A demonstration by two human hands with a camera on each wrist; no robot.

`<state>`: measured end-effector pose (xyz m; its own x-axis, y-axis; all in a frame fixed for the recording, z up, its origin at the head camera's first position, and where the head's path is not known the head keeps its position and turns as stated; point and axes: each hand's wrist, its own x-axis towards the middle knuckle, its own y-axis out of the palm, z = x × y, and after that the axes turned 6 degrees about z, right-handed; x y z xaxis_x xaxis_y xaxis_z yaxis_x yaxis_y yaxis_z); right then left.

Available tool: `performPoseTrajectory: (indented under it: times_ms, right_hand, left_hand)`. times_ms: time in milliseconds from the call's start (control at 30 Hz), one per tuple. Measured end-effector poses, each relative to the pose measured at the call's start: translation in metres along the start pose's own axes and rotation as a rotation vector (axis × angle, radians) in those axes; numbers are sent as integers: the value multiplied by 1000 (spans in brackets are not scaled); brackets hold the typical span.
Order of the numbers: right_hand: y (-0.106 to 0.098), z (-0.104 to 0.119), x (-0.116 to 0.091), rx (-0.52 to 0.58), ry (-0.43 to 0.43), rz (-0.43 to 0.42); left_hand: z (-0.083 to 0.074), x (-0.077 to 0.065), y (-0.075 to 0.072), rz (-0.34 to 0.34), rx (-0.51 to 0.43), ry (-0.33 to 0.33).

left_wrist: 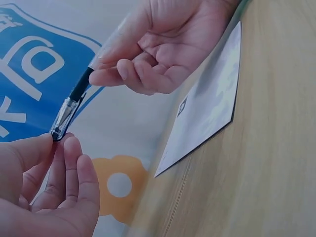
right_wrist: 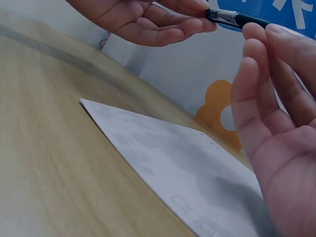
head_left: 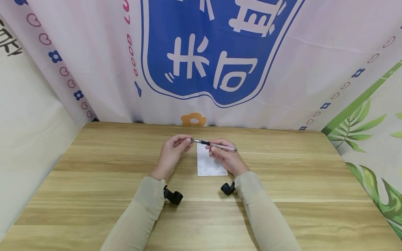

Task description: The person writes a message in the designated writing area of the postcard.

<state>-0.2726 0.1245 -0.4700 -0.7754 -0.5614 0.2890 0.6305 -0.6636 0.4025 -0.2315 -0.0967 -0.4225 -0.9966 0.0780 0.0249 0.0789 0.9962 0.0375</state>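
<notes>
A gel pen [head_left: 205, 142] with a black grip and a clear barrel is held up between both hands, over the far edge of a white sheet [head_left: 211, 164]. My left hand [head_left: 172, 151] pinches its capped end between thumb and fingertips. In the left wrist view the clear cap [left_wrist: 64, 116] still covers the writing tip. My right hand [head_left: 230, 160] pinches the barrel just behind the black grip, its other fingers loosely bent. Faint printed boxes and small dark marks show on the sheet [right_wrist: 163, 148] in the right wrist view; it lies flat on the table.
The wooden table [head_left: 110, 181] runs back to a hanging cloth [head_left: 103, 69] with a blue sign and an orange flower. Black wrist mounts [head_left: 173, 197] stick out inward from both sleeves, low over the tabletop.
</notes>
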Motion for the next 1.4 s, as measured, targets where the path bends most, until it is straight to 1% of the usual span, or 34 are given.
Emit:
performPoseTrajectory:
  times_ms: [133, 300, 400, 533, 700, 867, 1167, 1400]
  right_hand:
    - [2, 1, 0, 25, 4, 42]
    - [3, 1, -1, 32, 75, 76]
    - [2, 0, -2, 11, 117, 61]
    - [2, 0, -1, -36, 146, 47]
    - [2, -2, 0, -25, 157, 69]
    - [2, -1, 0, 6, 175, 102]
    - [4, 1, -2, 16, 245, 119]
    - [3, 1, -2, 14, 265, 125]
  left_hand:
    - [0, 1, -1, -10, -45, -8]
    - [1, 1, -1, 1, -90, -18]
    - [1, 1, -1, 7, -107, -27]
    - [1, 1, -2, 10, -113, -37]
    - [0, 0, -1, 2, -77, -36]
    - [-3, -1, 2, -13, -41, 0]
    - [0, -1, 8, -12, -15, 51]
    - [-1, -2, 11, 1, 0, 59]
